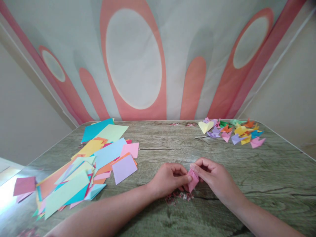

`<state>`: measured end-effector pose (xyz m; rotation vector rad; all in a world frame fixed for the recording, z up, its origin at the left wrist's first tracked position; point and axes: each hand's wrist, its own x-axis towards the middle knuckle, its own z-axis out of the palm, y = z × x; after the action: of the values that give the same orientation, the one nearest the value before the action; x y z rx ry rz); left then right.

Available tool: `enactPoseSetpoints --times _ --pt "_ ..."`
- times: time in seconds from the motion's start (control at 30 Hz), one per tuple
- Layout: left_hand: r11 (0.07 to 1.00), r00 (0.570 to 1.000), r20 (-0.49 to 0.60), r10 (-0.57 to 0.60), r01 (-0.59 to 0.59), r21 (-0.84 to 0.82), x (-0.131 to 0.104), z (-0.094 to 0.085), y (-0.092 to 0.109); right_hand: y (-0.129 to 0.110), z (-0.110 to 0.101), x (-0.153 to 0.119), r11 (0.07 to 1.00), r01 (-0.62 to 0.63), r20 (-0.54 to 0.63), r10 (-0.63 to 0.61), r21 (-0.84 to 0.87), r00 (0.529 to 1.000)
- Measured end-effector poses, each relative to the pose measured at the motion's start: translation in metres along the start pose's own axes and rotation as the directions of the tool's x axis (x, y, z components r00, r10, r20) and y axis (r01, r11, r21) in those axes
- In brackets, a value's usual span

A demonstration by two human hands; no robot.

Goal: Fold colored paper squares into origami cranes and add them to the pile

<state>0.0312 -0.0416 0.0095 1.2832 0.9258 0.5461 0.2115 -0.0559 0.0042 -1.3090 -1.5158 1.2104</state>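
Note:
A small pink folded paper (193, 182) is held between both hands, just above the wooden table (158, 141). My left hand (170, 177) pinches its left side, thumb on the front face. From the right, my right hand (209, 171) grips the upper corner between thumb and fingers. Creases and a pointed lower end show on the paper. The fingers behind it are partly hidden. Below the left hand, a printed floral patch (181, 196) shows on the tabletop.
Loose coloured paper sheets (66, 197) lie spread and overlapping on the left, with a purple square (124, 169) nearest the hands. Several small folded paper figures (240, 131) sit at the back right, beside a pale yellow paper heart (205, 127). A patterned wall covering (172, 65) rises behind the table.

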Motion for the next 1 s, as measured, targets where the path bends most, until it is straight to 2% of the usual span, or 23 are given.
enactPoseSetpoints --times 0.1,0.17,0.4,0.6,0.77,1.0 --pt "0.998 0.993 -0.095 0.068 -0.066 0.024 0.000 -0.003 0.004 0.002 0.002 0.001 0.997 -0.052 0.096 0.047 0.050 0.994" --pt "0.993 0.984 -0.132 0.119 -0.121 -0.001 0.001 -0.007 0.007 0.004 0.003 0.001 0.998 -0.065 0.132 0.061 0.022 0.989" --pt "0.994 0.990 -0.103 0.094 -0.098 -0.040 0.005 -0.012 0.004 0.004 0.003 0.000 0.999 -0.041 0.168 0.042 -0.007 0.985" --pt "0.992 0.983 -0.138 0.117 -0.123 -0.030 0.004 -0.011 0.002 0.000 0.006 -0.002 0.998 0.009 0.208 0.005 -0.068 0.978" --pt "0.993 0.988 -0.108 0.110 -0.113 -0.028 0.004 -0.010 -0.001 -0.004 0.007 -0.003 0.994 -0.004 0.182 0.025 -0.112 0.983" --pt "0.986 0.976 -0.147 0.163 -0.159 0.039 0.001 -0.004 0.000 -0.011 0.003 -0.006 0.984 0.040 0.179 -0.008 -0.176 0.984"
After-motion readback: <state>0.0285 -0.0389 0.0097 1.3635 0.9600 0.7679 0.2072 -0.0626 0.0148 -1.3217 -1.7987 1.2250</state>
